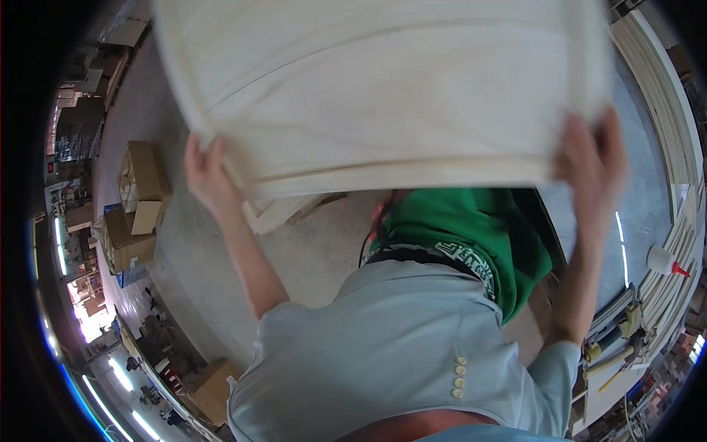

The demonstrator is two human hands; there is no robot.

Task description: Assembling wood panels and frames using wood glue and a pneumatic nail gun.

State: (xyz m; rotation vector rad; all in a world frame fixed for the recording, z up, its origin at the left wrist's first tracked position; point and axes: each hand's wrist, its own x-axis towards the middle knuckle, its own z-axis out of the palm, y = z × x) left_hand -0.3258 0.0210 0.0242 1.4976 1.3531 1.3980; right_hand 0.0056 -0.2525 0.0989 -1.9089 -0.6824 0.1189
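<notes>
A large pale wooden panel (398, 96) with a raised wooden border is lifted in front of me, filling the top middle of the view. My left hand (210, 177) grips its left edge close to the near corner, fingers curled round the border. At the near right corner, my right hand (593, 162) holds the opposite edge, somewhat blurred by motion. The far end of the panel runs out of view. Beneath its near left corner, part of another wooden frame (276, 214) shows; the panel hides the remainder.
Open cardboard boxes (143, 177) stand on the floor at the left, with another box (213, 390) lower down. Long wooden strips (655, 88) lie along the right side. A white bottle with a red tip (660, 259) and several tools (622, 328) rest near them. Green cloth (456, 221) hangs at my waist.
</notes>
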